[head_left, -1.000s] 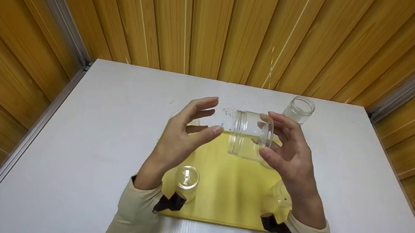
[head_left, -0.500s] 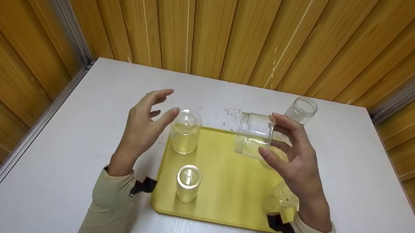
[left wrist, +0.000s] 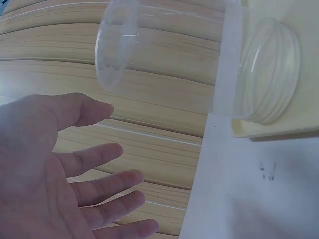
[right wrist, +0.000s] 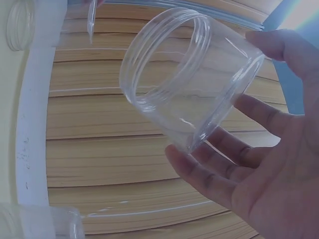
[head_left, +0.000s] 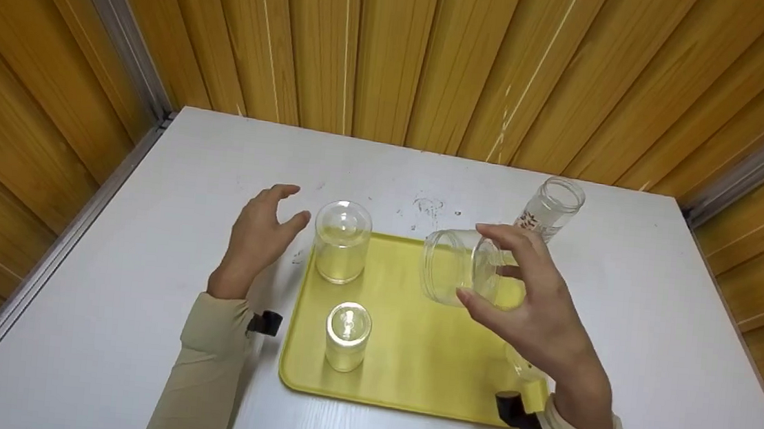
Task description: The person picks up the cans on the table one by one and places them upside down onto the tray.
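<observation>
My right hand [head_left: 533, 304] grips a wide clear jar [head_left: 448, 269] by its base, thumb on the near side and fingers on the far side. The jar lies on its side above the tray, its threaded mouth [right wrist: 164, 59] facing left and no lid on it. My left hand [head_left: 257, 235] holds nothing; its fingers and thumb are spread, with the palm turned toward the tray. Closest to it is a taller clear jar [head_left: 341, 249], standing mouth down at the tray's back left corner. In the left wrist view this tall jar [left wrist: 169, 59] is apart from my fingertips.
A yellow tray [head_left: 410, 362] lies on the white table [head_left: 109, 253]. One small upside-down jar [head_left: 346, 336] stands at its front left. Another clear jar [head_left: 524, 365] is partly behind my right wrist. An upright jar with a printed pattern [head_left: 552, 205] stands behind the tray. Wood-look panels [head_left: 382, 49] enclose the table.
My left hand has moved left, away from the held jar, and past the tall jar. My right hand has tilted the wide jar so its mouth turns more toward me.
</observation>
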Demonstrator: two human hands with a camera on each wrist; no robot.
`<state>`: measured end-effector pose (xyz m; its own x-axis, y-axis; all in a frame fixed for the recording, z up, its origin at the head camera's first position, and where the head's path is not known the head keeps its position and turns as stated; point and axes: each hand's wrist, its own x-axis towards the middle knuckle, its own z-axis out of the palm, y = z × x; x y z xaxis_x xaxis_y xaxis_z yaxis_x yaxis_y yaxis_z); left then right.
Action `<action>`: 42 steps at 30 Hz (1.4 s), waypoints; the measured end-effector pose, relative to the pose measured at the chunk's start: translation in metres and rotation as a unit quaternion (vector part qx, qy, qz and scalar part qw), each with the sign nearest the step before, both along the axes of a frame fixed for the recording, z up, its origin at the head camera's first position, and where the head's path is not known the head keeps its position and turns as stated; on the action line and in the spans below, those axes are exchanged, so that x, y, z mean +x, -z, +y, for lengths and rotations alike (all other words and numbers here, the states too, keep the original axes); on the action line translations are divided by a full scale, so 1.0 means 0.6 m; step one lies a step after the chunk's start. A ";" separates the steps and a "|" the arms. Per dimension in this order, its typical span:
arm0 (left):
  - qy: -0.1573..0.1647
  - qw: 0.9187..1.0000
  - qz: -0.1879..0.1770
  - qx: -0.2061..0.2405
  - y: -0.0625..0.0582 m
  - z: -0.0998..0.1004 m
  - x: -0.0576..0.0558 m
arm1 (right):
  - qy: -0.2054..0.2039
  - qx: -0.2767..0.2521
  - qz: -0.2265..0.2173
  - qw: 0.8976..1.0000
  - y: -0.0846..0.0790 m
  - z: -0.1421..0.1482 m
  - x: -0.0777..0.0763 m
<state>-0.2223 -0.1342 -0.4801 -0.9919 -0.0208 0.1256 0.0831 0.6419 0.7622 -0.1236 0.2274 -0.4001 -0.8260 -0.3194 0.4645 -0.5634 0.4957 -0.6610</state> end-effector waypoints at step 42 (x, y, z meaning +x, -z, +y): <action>0.071 0.992 -0.020 -0.104 0.094 0.013 -0.023 | -0.004 0.220 -0.118 0.968 0.015 -0.034 0.018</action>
<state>-0.2363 -0.1263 -0.5363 -0.9874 0.1408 0.0729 0.1555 0.7700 0.6188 -0.1127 0.2067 -0.4094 -0.8898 -0.4492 0.0802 -0.4262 0.7552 -0.4981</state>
